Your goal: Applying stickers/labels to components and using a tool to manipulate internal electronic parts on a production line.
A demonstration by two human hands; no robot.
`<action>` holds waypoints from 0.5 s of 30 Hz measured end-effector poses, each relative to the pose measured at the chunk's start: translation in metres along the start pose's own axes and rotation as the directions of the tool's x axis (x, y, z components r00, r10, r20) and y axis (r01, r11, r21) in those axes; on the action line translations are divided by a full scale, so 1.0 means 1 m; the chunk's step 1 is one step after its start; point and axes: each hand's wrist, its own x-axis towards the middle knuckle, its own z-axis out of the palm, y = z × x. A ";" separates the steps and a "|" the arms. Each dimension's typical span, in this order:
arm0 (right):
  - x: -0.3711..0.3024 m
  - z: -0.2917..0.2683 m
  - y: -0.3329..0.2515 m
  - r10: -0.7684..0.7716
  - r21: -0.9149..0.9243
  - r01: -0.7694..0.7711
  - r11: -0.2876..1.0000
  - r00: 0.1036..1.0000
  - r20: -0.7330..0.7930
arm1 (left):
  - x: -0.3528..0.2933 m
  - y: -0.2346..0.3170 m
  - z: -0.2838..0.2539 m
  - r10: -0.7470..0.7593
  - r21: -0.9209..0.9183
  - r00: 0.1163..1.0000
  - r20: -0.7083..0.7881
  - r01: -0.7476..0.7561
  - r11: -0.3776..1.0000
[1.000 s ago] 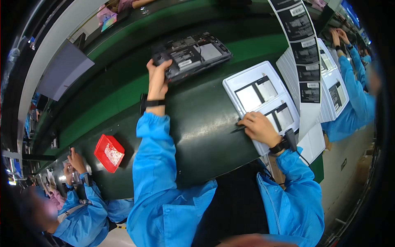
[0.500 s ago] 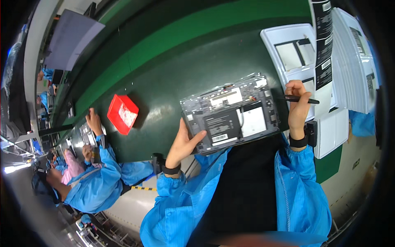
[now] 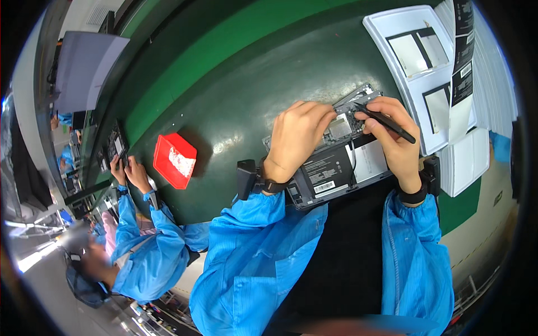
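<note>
Black and slim, a pen-like tool [image 3: 399, 129] sits in the person's right hand [image 3: 395, 147], its fingers clamped around the shaft and its narrow tip pointing toward the upper edge of an opened flat electronic device [image 3: 338, 151]. That device lies at the near edge of the dark green desk [image 3: 252, 67], close against the person's black shirt [image 3: 330, 252], set slightly askew with its inner side facing up. Inside it show a black battery block [image 3: 324, 169] with a printed label, a white rectangle [image 3: 371, 161] beside that, and, farther from the body, a circuit section partly hidden by the hands. Over the device's left part arches the left hand [image 3: 297, 134], fingers bent down toward the circuit section; whether they pinch anything I cannot tell. Both wrists wear dark straps, and blue sleeves cover the arms. To the left on the desk stands a red bin [image 3: 162, 154] holding small white bits [image 3: 182, 162]. At the right, a white tray [image 3: 421, 84] carries pale, black-edged pieces [image 3: 408, 55] in its pockets; a strip of black labels [image 3: 463, 67] hangs across its side, near a stack of white trays [image 3: 493, 84]. Farther left, a blue-sleeved co-worker [image 3: 151, 263] has both hands at another dark device [image 3: 116, 147].
</note>
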 end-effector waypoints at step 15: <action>0.000 0.026 0.019 0.139 -0.007 -0.139 0.990 0.990 -0.032 | -0.012 -0.011 0.001 0.079 -0.045 0.990 -0.116 -0.085 0.995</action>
